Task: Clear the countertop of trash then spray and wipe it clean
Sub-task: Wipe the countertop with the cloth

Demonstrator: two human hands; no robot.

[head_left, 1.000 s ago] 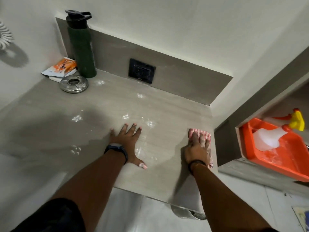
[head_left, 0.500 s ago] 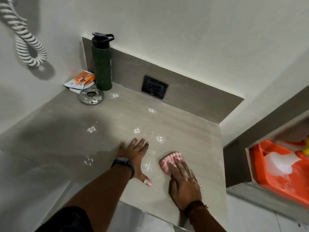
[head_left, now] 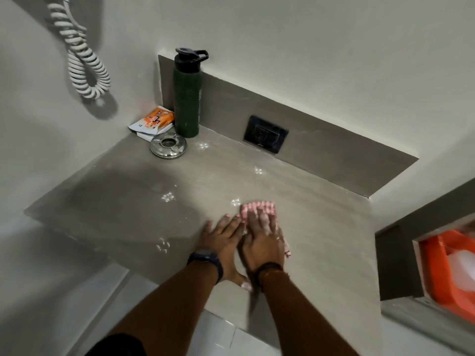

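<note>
The right hand (head_left: 262, 242) lies flat, fingers extended, pressing a pink cloth (head_left: 257, 208) onto the counter (head_left: 321, 240); the cloth shows past the fingertips. The left hand (head_left: 221, 240) rests just beside it, palm down and fingers spread, holding nothing. White foam spots (head_left: 168, 197) dot the counter to the left and behind. In the far corner stand a green bottle (head_left: 186, 98), a steel lid (head_left: 168, 145) and an orange packet (head_left: 155, 122). An orange tray (head_left: 437, 276) sits in a niche at right.
</note>
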